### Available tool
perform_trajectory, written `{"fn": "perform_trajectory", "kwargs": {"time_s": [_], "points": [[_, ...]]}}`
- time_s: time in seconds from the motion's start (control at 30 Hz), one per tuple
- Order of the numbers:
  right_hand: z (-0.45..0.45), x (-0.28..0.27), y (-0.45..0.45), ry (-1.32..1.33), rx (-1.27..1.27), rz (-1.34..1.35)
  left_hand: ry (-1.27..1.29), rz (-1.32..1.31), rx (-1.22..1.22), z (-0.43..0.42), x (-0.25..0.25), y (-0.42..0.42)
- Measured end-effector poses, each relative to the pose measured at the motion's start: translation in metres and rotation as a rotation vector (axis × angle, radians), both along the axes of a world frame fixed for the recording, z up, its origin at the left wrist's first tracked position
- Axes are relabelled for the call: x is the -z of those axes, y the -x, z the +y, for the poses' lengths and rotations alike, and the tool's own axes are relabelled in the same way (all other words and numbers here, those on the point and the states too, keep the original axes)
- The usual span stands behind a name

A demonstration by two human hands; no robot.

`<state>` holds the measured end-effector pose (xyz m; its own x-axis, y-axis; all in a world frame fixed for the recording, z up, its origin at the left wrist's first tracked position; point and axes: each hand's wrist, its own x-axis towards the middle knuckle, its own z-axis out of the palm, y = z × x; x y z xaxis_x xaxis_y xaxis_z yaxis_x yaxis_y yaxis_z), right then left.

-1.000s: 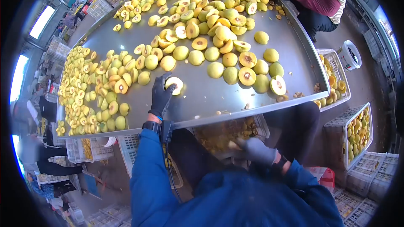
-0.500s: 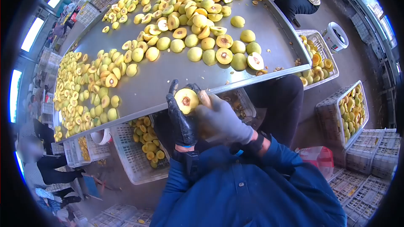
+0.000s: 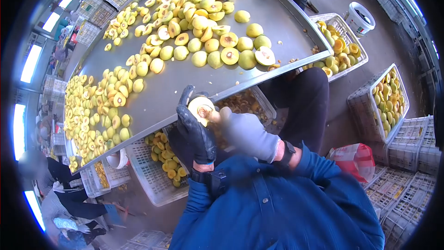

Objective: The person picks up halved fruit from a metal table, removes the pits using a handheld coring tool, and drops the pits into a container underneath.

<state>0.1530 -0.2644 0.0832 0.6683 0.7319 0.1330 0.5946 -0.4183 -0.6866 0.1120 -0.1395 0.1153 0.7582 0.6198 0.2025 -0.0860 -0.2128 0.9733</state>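
My left hand, in a black glove, is closed round a halved yellow peach with its cut face up, beside the table's near edge. My right hand, in a grey glove, is curled with its fingers at the peach's pit hollow. Something brownish and blurred lies between its fingertips and the pit; whether it is a tool or a stained fingertip I cannot make out. Beyond both hands, many peach halves lie on the metal table, some cut side up with pits showing.
Below the table stand a crate of peach halves and a crate of brownish scraps. To the right are two more peach crates, a white bucket and a red-white bag. Other people sit nearby.
The view has shifted, so the table sits higher and further left. My right fingers have moved onto the peach's middle, and the peach has tilted in my left hand.
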Motion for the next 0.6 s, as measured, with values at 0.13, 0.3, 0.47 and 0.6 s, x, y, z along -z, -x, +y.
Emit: {"fn": "perform_trajectory", "kwargs": {"time_s": [0.13,0.3,0.47,0.6], "points": [[0.008,0.016,0.001,0.016,-0.038,-0.016,-0.022,0.045,-0.023,-0.004,-0.001,-0.004],[0.007,0.021,-0.001,-0.039,-0.012,0.213,-0.270,0.093,-0.057,-0.002,0.000,-0.004],[-0.010,-0.011,-0.005,-0.199,-0.098,0.545,-0.462,-0.006,0.109,0.013,0.005,-0.004],[-0.012,-0.024,-0.004,-0.261,-0.106,1.205,0.144,-0.042,0.360,0.031,0.013,-0.005]]}}
